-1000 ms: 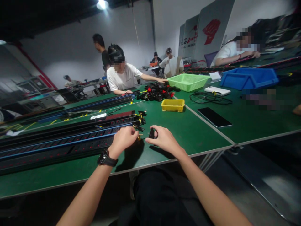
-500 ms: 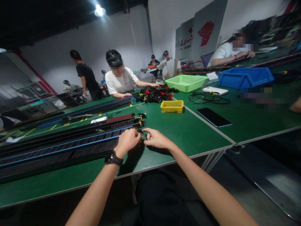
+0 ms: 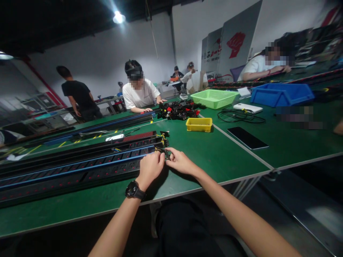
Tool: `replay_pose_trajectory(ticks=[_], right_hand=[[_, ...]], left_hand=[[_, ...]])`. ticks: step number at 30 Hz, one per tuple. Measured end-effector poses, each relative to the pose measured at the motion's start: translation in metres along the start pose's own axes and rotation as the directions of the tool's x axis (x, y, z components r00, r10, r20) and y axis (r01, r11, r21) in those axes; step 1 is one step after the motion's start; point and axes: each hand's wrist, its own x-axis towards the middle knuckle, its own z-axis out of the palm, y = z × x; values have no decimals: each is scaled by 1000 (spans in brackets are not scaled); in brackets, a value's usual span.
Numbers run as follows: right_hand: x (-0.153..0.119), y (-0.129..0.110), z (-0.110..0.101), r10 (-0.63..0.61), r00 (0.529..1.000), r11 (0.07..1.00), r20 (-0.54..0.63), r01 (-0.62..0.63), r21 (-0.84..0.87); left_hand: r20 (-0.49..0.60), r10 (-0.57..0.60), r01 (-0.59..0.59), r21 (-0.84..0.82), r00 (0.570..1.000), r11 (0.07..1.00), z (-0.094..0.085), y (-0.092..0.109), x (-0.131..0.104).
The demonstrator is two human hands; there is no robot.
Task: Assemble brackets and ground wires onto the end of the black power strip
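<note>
Left hand nearer right hand | right pinches plate | left grip unclear | lettering illegible

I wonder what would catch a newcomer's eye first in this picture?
Probably the left hand and right hand, close together by the right ends of long black strips. Beyond, toward the right, a yellow tray, lime basket and blue bin stand out on the green tabletop.

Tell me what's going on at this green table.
The person's right hand holds a small dark part between thumb and forefinger, close to the left hand at the ends of long black strips. What the left hand grasps is hidden. A yellow tray stands beyond them; across the table, a co-worker's hand is by a black-and-red pile.
</note>
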Motion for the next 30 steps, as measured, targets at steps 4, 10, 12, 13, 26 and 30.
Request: replay_pose_trajectory(ticks=[4, 10, 12, 13, 26, 30], right_hand=[[-2, 3, 2, -1, 1000, 998, 6, 1, 61], [-2, 3, 5, 21, 1000, 994, 1, -21, 103], [-1, 2, 6, 22, 1000, 994, 10, -23, 105], [-1, 2, 7, 19, 1000, 994, 12, -20, 103], [-7, -4, -3, 22, 999, 998, -40, -20, 57], [-12, -4, -5, 7, 992, 968, -123, -38, -247]], left_hand=[[-20, 48, -48, -24, 999, 999, -2, 0, -11], [-105, 219, -218, 21, 970, 976, 0, -3, -29], [-129, 256, -251, 53, 958, 966, 3, -3, -33], [-137, 264, -258, 62, 955, 964, 4, -3, -35], [-338, 197, -169, 111, 920, 979, 36, 1, -33], [-338, 206, -176, 119, 918, 977, 37, -1, -33]])
